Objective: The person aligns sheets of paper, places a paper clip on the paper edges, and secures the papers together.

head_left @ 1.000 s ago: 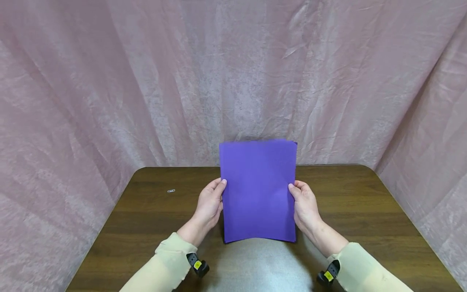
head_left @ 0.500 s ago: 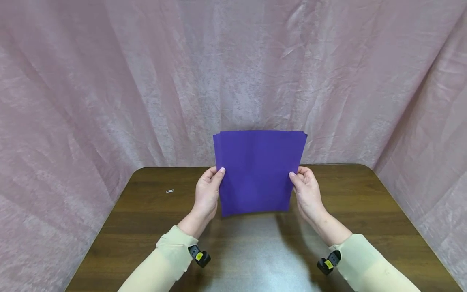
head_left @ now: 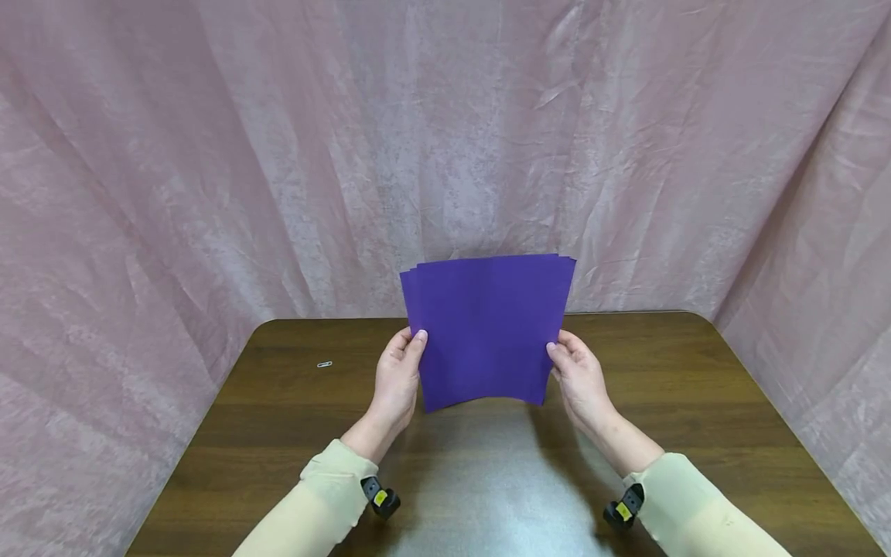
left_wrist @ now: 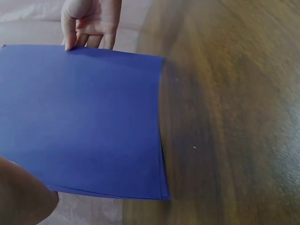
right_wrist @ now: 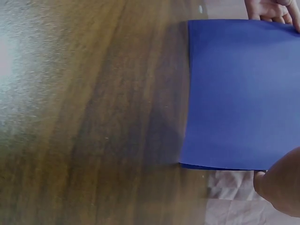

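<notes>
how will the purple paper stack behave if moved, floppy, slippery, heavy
The purple paper stack likely bends easily: its lower edge bows between the left hand and right hand. Its sheets may slip over one another, as their corners sit out of line. It looks light, pinched along its side edges.

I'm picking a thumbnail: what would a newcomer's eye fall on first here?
Probably the purple sheets, held up in the grip of the left hand and right hand above the brown table. Next, perhaps, the pink curtain behind, then what looks like a small paper clip left of the sheets.
</notes>
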A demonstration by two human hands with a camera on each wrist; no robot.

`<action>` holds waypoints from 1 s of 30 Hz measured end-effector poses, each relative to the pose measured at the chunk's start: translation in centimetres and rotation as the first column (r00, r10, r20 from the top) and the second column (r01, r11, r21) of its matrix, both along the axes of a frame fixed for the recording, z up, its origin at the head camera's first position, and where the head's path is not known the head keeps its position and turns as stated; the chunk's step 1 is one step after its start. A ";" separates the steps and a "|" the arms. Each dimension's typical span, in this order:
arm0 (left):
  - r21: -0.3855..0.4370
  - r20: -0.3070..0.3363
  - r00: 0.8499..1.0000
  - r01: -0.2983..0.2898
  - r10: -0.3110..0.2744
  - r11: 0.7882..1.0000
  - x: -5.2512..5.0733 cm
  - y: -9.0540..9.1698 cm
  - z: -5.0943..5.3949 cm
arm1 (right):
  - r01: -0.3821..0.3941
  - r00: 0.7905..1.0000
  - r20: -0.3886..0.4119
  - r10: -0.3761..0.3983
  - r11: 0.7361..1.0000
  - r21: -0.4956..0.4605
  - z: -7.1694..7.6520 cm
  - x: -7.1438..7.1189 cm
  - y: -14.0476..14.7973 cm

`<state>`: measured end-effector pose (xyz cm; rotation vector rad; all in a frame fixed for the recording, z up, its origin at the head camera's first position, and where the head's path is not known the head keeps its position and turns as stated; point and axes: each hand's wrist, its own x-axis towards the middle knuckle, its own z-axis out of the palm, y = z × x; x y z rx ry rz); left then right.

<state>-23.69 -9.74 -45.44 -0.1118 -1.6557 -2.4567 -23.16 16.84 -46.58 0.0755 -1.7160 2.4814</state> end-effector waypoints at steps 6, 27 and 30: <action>-0.053 -0.008 1.000 0.018 -0.018 0.998 0.0 0.1 -0.2 | 0.019 0.999 0.034 -0.019 1.000 0.025 -0.1 -0.1 -0.3; -0.079 -0.086 0.996 0.027 -0.034 0.996 -0.5 0.3 0.2 | 0.091 0.995 -0.031 -0.090 0.995 0.027 0.3 -0.5 -0.1; -0.076 -0.087 0.996 0.025 -0.032 0.997 -0.6 0.4 0.1 | 0.094 0.995 -0.033 -0.093 0.995 0.023 0.2 -0.6 -0.1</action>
